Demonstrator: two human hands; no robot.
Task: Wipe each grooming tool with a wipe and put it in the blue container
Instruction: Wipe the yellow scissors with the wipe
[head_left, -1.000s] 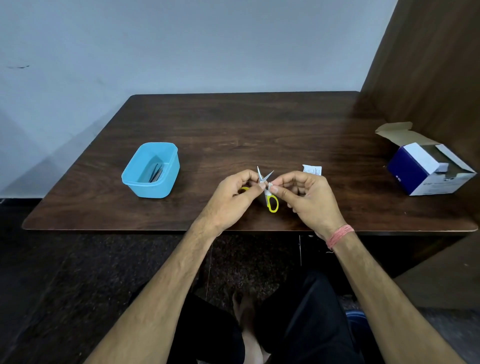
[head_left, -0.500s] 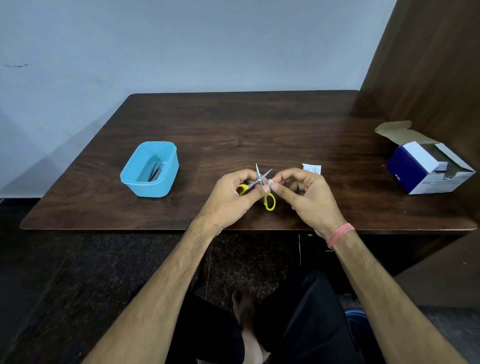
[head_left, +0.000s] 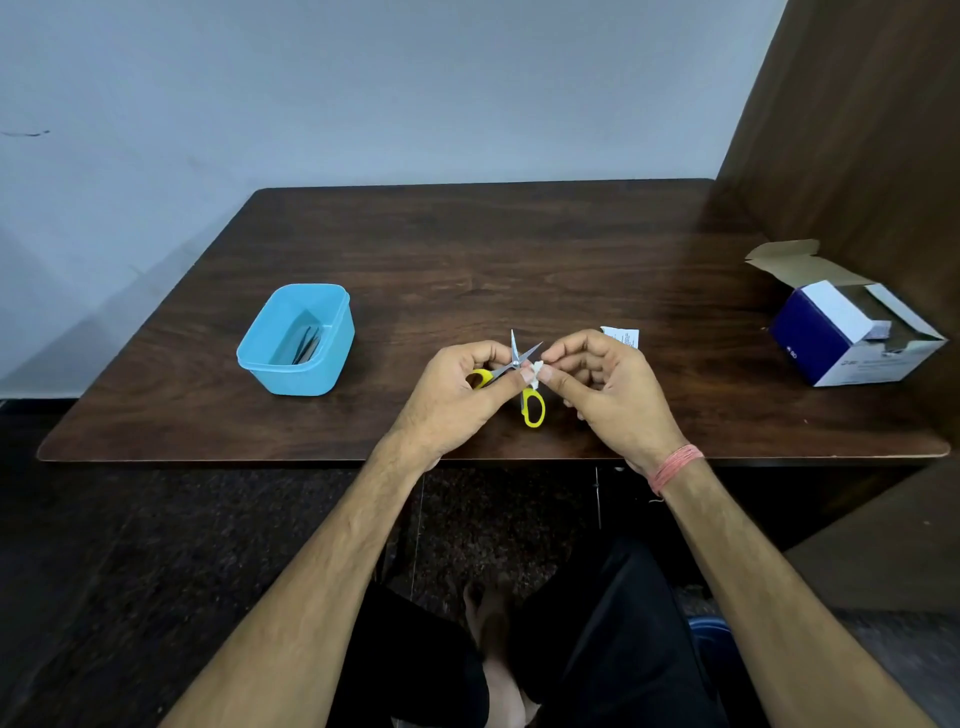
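While I wipe: my left hand pinches the scissors near the pivot, right of the blue container.
Right hand: pinching the wipe against a blade.
Handling: light, stiff, sharp tips; I'd hold the yellow loops.

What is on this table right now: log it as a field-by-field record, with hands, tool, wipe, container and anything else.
left hand: holds the scissors by one yellow handle, blades open
right hand: pinches a small white wipe against the scissors near the pivot
blue container: on the table, left of the hands; dark slim tools inside
torn wrapper: flat on the table behind the right hand
box: blue and white, flap open, at the table's right edge
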